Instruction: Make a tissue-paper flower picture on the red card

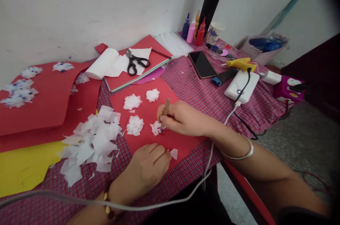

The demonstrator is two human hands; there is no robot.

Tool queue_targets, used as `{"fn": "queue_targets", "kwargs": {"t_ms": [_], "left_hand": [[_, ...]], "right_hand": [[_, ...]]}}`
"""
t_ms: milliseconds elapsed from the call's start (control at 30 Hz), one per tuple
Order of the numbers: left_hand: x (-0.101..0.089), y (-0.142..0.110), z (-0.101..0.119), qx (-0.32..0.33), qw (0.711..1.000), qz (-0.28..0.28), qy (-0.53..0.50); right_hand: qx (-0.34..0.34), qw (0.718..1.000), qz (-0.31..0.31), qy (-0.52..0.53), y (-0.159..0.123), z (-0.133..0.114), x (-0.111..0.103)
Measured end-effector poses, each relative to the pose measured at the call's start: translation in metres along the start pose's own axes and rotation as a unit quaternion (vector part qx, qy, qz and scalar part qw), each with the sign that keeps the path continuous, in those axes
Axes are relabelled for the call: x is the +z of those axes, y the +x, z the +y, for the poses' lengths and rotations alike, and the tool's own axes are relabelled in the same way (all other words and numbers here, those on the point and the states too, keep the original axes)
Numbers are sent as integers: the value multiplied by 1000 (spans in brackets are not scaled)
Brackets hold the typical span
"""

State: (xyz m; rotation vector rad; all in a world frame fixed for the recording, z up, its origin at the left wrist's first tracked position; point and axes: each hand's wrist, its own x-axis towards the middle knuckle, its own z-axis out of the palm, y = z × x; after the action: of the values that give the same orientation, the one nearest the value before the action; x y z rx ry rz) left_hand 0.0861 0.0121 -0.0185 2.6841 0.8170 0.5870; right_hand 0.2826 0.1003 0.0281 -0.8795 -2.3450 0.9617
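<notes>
Right hand: pinching stick, tip at paper tuft, frame center.
Left hand: fingers curled beside paper scrap, lower center; can't tell if gripping.
Red sheet: center, under the tuft.
Paper pile: left of center.

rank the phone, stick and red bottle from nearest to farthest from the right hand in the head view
1. Stick: gripped in the right hand.
2. Phone: beyond the hand, a little to its right.
3. Red bottle: past the phone, farthest back of the three.
</notes>
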Motion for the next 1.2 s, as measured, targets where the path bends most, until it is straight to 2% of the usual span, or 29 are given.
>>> {"fn": "queue_targets", "kwargs": {"t_ms": [233,400,500,567,633,700,900,1200], "left_hand": [[1,1,-2,-28,999,8,-29],[2,2,-3,-53,998,9,-44],[-1,5,-5,-148,982,58,-98],[-5,8,-8,-235,955,103,-146],[-9,10,-11,-299,928,130,-183],[-12,11,-13,-327,912,136,-205],[-11,8,-15,-316,917,140,-199],[-8,8,-19,-235,948,171,-131]], "right_hand": [[21,997,51,-53,-1,0,-3],[10,995,91,31,-4,-1,-8],[10,986,129,106,-5,0,-9],[7,977,145,157,-5,0,-10],[3,969,139,205,-6,-1,-10],[4,965,121,232,-6,-2,-9],[5,975,82,204,-6,-5,-7],[-12,984,59,170,-6,-7,-4]]}}
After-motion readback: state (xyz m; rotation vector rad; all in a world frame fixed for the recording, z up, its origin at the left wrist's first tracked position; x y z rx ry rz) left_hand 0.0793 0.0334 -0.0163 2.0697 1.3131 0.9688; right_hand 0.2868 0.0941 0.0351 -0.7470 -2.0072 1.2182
